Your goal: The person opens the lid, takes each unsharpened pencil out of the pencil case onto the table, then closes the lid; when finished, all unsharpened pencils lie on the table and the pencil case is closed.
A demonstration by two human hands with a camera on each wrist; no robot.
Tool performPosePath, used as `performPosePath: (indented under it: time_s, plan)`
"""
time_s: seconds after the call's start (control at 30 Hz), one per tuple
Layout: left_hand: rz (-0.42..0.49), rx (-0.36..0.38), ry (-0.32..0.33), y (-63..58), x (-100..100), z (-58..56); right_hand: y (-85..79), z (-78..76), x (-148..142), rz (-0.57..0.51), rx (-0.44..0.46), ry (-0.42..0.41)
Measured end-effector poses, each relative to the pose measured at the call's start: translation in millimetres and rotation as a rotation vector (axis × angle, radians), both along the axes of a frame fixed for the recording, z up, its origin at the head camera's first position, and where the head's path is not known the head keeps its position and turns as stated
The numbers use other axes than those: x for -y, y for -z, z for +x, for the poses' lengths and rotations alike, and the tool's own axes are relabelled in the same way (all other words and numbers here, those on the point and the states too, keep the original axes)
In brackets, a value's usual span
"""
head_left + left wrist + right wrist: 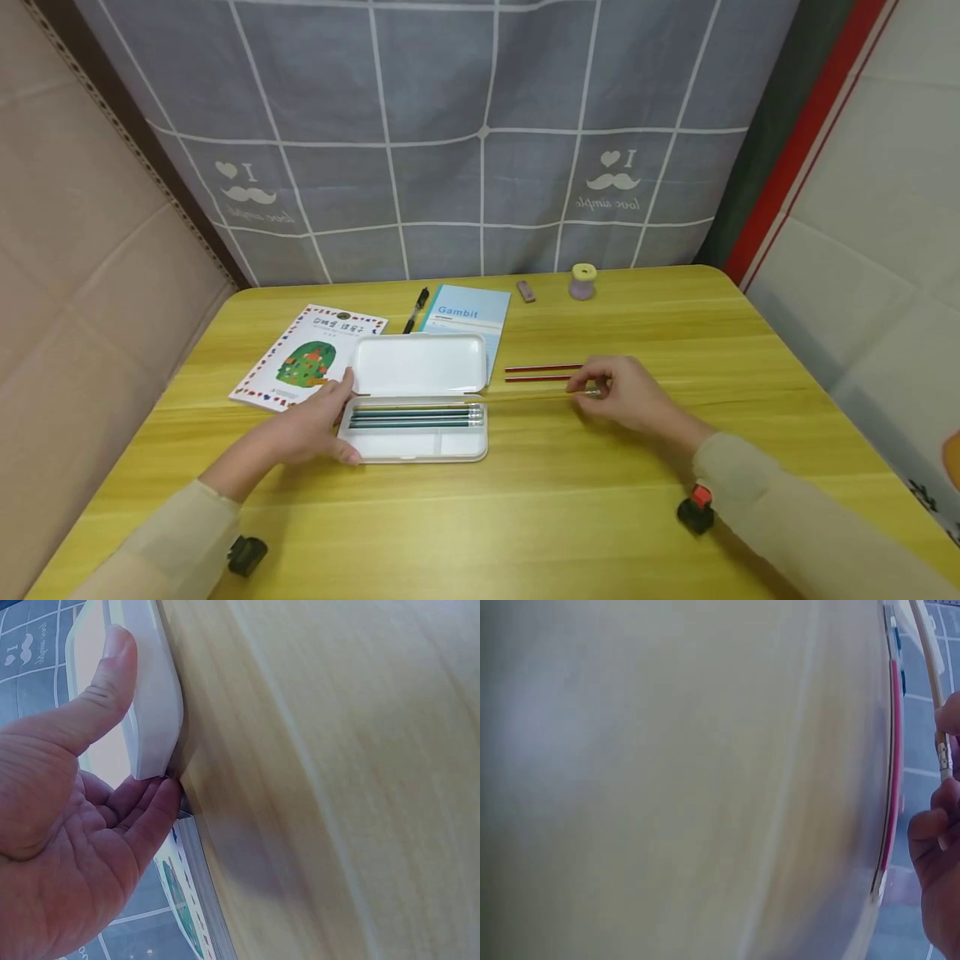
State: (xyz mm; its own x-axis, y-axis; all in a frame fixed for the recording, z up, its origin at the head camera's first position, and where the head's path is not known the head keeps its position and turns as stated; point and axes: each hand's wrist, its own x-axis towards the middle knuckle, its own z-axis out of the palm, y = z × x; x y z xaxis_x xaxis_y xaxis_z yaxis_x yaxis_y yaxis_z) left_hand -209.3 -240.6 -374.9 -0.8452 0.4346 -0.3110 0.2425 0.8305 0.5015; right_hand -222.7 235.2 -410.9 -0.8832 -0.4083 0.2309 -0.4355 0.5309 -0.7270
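A white pencil case (461,446) lies with its lid raised at the middle of the table, several dark green striped pencils (412,423) in its back compartment. My left hand (311,425) grips its left end, thumb at the front corner and fingers near the hinge; the left wrist view shows the thumb along the case wall (154,697). To the right of the case, my right hand (626,392) pinches a yellow pencil (532,396) near its eraser end. The pencil points left toward the case. Two red-and-black pencils (536,379) lie just behind it, partly hidden by the hand.
Behind the case are a white picture-covered book (311,358), a black pen (416,310) and a light-blue notebook (468,304). A small eraser (526,292) and a yellow-and-purple spool-shaped object (582,282) stand near the back edge. A grey grid curtain (435,192) hangs behind the table.
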Motion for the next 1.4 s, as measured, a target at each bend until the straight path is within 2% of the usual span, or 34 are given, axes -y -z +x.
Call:
performPosePath:
  time_s: [0.3,0.67,1.0,1.4]
  plan:
    - [-0.010,0.019,-0.005,-2.6,-3,0.9,4.2,-1.5,-27,-0.001,0.005,0.015]
    - [-0.019,0.021,0.002,-0.6,-1,1.0,10.7,-12.3,-45,0.076,-0.015,0.026]
    - [-0.025,0.014,0.007,-2.6,-2,1.3,11.1,-12.5,-51,0.091,-0.005,0.049]
    - [-0.030,0.014,0.009,1.6,0,-0.5,13.3,-14.3,-51,0.168,-0.013,0.053]
